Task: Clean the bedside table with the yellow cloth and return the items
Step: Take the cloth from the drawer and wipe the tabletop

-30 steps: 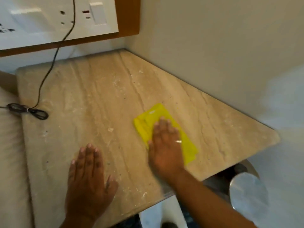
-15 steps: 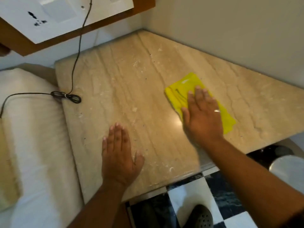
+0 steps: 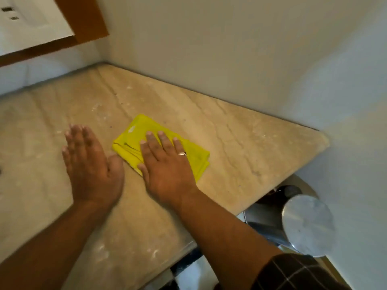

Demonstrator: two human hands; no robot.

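1. While the right hand [image 3: 167, 172] lies palm-down with fingers straight and slightly spread, it presses flat on the yellow cloth [image 3: 134, 143]; nothing is clasped, the hand is fully open, and a ring [image 3: 182, 153] shows on one finger.
2. Left hand [image 3: 92, 164] is likewise open and flat, fingers together and extended, held just beside the right hand with its thumb close to the cloth's near-left corner. Whether the palm touches the surface cannot be told; its outline is blurred.
3. Both forearms run from the lower edge of the view up toward the hands; a dark checked sleeve [image 3: 293, 273] covers the right upper arm.
4. Yellow cloth: folded into a rough rectangle of several layers, soft fabric, edges stacked on the side toward the left hand. About half of it extends beyond the fingertips of the pressing hand.
5. Bedside table [image 3: 261, 143]: beige stone top with darker veins and pale specks, smooth, with a rounded corner to the right of the pressing hand. It is set into the corner of pale walls.
6. Below that rounded corner stands a metal bin [image 3: 305, 222] with a round, shiny lid.
7. Beyond the left hand, a white switch panel [image 3: 31, 24] sits in a brown wooden frame.
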